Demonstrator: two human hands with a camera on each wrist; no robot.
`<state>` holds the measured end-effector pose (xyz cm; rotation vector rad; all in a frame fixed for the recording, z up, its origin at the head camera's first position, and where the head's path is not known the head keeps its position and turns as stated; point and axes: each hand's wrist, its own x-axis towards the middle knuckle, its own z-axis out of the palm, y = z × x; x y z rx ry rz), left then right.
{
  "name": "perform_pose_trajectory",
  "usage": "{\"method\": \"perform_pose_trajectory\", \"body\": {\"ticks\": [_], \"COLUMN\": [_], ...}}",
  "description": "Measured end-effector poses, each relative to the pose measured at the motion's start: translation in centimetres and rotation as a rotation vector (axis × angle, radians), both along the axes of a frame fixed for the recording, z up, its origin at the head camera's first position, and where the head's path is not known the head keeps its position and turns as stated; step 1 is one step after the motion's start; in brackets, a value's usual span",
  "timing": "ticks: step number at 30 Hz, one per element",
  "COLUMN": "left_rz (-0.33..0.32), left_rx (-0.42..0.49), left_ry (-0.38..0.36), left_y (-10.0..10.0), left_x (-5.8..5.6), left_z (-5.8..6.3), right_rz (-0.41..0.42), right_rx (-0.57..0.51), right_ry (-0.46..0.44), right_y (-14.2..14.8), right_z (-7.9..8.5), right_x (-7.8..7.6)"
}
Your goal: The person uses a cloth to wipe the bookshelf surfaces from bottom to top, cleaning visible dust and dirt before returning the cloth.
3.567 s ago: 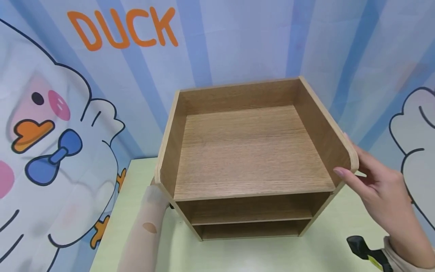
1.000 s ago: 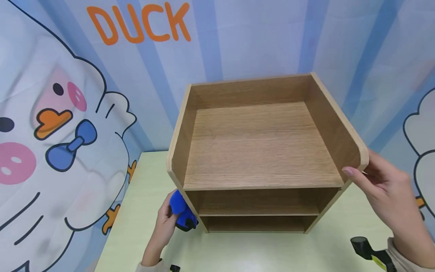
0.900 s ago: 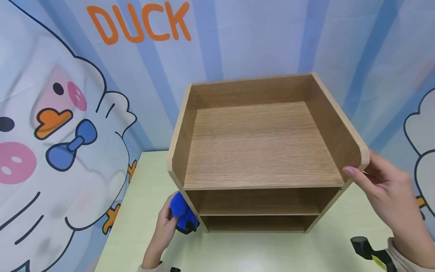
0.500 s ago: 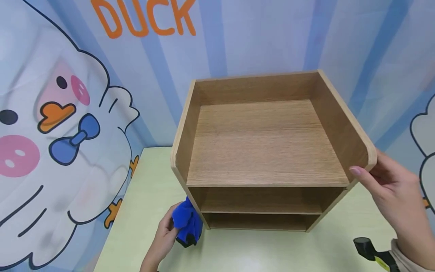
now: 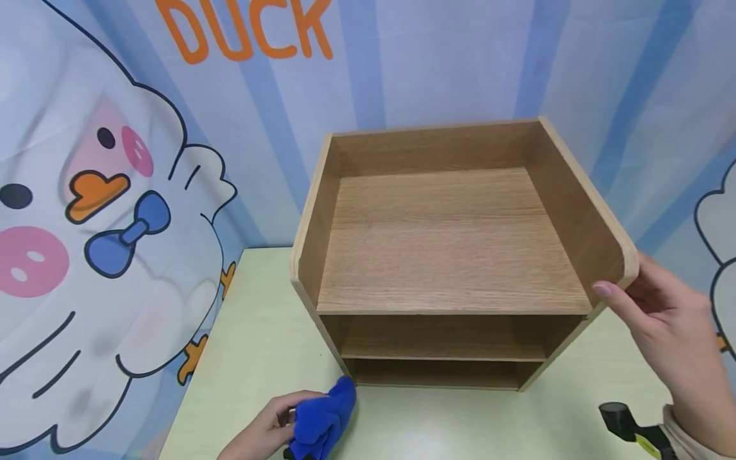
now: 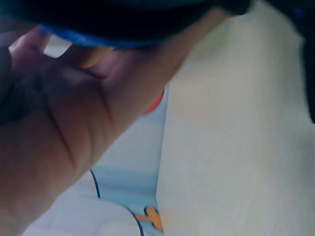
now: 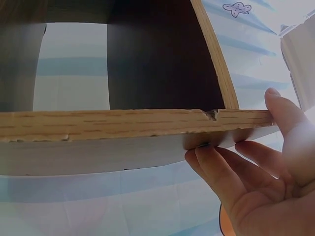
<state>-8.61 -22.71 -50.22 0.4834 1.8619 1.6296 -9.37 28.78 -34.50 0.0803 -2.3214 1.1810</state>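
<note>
A wooden shelf unit (image 5: 437, 243) stands on the table, with a walled top and two openings in front. At its lower left front corner my left hand (image 5: 267, 425) pinches a bunched blue cloth (image 5: 324, 418), whose lower edge looks dark. The cloth's tip is at the foot of the left side panel; whether it touches cannot be told. In the left wrist view only a blurred strip of blue shows above the palm. My right hand (image 5: 673, 332) grips the upper front corner of the right side panel, thumb inside and fingers outside, as the right wrist view also shows.
The pale table (image 5: 259, 319) spreads around the unit, its left edge beside a duck-printed curtain (image 5: 144, 287). More blue striped curtain hangs close behind the unit. A black camera mount (image 5: 627, 425) sits at my right wrist.
My left arm, at first reaching along the left side panel, has drawn back toward me, bringing the blue cloth down to the front corner. The right hand keeps its grip; the view shifts slightly.
</note>
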Motion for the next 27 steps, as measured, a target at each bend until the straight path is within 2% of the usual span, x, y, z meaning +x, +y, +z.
{"method": "perform_pose_trajectory", "body": {"ticks": [2,4,11,15,18,21,25,27], "left_rz": [-0.071,-0.113,-0.179,-0.228,-0.275,-0.349,-0.448,-0.485], "left_rx": [-0.019,-0.048,-0.103,-0.131,-0.197,-0.272,-0.38,-0.433], "left_ry": [0.01,0.025,0.045,0.108,0.181,0.371,0.741,0.847], "left_y": [0.9,1.8,5.3,8.3,11.2,14.2,17.7,19.1], "left_x": [0.1,0.0,0.1,0.2,0.3,0.5,0.7,0.7], "left_z": [-0.1,0.0,0.9,1.2,1.0,0.7,0.7,0.9], "right_rz": [-0.002,-0.002,0.001,0.005,0.012,0.023,0.027,0.017], "right_rx": [0.004,0.007,0.014,0.013,0.018,0.023,0.025,0.029], "right_ry": [0.001,0.001,-0.001,0.0,-0.001,-0.004,-0.009,-0.015], "right_y": [0.0,0.0,0.1,0.3,0.3,0.3,0.3,0.3], "right_z": [0.0,0.0,-0.2,-0.4,-0.5,-0.7,-1.0,-1.1], "right_x": [0.0,0.0,0.1,0.3,0.3,0.4,0.4,0.4]}}
